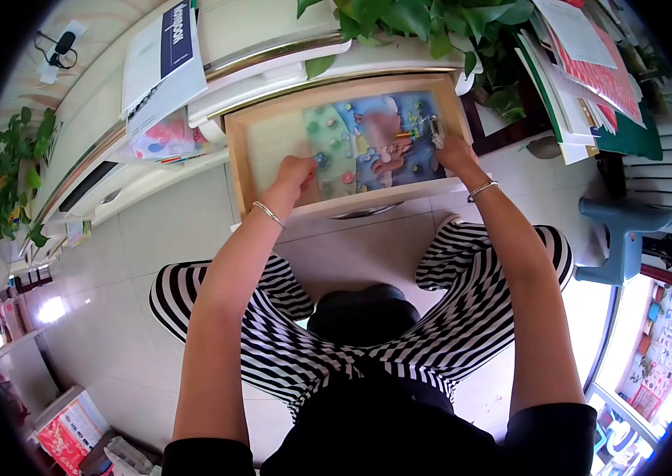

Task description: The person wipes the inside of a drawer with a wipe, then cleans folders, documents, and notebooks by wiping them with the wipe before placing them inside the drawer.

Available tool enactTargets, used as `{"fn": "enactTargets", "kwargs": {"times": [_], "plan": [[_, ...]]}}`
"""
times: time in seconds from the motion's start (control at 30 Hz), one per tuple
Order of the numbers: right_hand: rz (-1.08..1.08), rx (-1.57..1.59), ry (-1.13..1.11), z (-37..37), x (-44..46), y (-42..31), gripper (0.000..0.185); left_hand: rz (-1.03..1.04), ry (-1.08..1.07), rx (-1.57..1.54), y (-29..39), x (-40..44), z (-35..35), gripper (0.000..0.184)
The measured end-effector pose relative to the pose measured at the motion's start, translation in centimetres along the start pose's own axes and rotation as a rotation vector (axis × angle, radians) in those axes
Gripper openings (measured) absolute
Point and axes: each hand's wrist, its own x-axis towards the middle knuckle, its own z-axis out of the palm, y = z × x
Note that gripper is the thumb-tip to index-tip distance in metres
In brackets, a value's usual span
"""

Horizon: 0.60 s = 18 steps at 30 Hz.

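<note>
A pulled-out wooden drawer (268,135) holds a thin, colourful patterned sheet or pouch (336,135), green with flowers on its left side and blue with cartoon figures on its right. My left hand (296,178) is closed at the sheet's left edge; its curled fingers hide whatever is between them. At the drawer's right end, my right hand (456,155) pinches a small whitish, metallic-looking thing (436,131), too small to name. A yellow-and-green stick-like item (406,135) lies on the blue part.
Above the drawer are a white cabinet top (264,28) and a leafy plant (431,20). A notebook (163,67) lies to the left. Papers and folders (582,71) stand at the right, above a blue-grey stool (621,230). A black seat (363,315) is between my legs.
</note>
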Motion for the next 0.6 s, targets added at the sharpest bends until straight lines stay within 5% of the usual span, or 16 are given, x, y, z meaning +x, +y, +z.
{"fn": "enactTargets", "kwargs": {"times": [0.23,0.43,0.5,0.6], "plan": [[0.024,0.096,-0.041,-0.1,0.8,0.0,0.044,0.002,-0.029,-0.079,-1.5,1.1,0.2,0.015],[-0.029,0.158,-0.067,0.5,1.8,0.7,0.048,-0.069,-0.118,-0.486,-1.0,-0.3,0.0,0.024],[-0.032,0.118,-0.103,0.4,1.7,0.4,0.051,0.04,-0.108,-0.5,-1.0,-0.2,0.4,0.023],[-0.101,0.063,0.139,0.9,0.8,-1.4,0.051,0.131,-0.136,-0.454,-1.3,0.1,0.4,0.023]]}}
